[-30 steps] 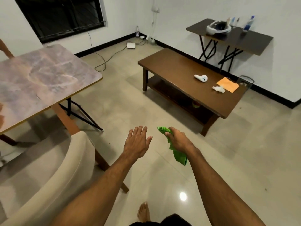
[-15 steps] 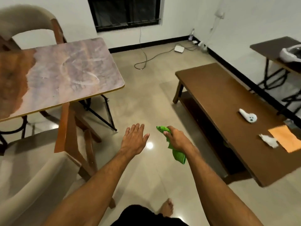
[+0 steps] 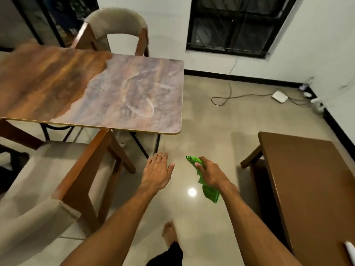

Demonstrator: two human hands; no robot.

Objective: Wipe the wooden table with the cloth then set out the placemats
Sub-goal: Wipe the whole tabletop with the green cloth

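Well, we hold the green cloth (image 3: 210,193) in our right hand (image 3: 211,173), low in the middle of the frame, above the shiny beige floor (image 3: 211,131). Its long axis runs from upper left to lower right. One crumpled end pokes out beyond the fingers (image 3: 205,163) and points up and left towards the wooden table (image 3: 134,96). The other end hangs limp below the heel of the hand, near the wrist. The fingers and thumb curl round the middle of the cloth, so the hand hides that part. The fabric looks soft, thin and creased.

Our left hand (image 3: 156,170) is just beside it on the left, palm down, fingers straight and close together, holding nothing and apart from the cloth.

The wooden table fills the upper left of the frame. Its top is flat with rounded corners and a thin pale edge. The left part is a deep reddish brown with streaky grain; the right part looks pale and dull, with curved smear marks. Black metal legs show beneath it.

A chair (image 3: 38,179) with a wooden frame and beige padding stands at lower left, and a second chair (image 3: 117,22) stands beyond the table at the top. A low, smooth brown table (image 3: 307,179) sits at the right edge. A bare foot (image 3: 170,234) shows on the floor at the bottom.
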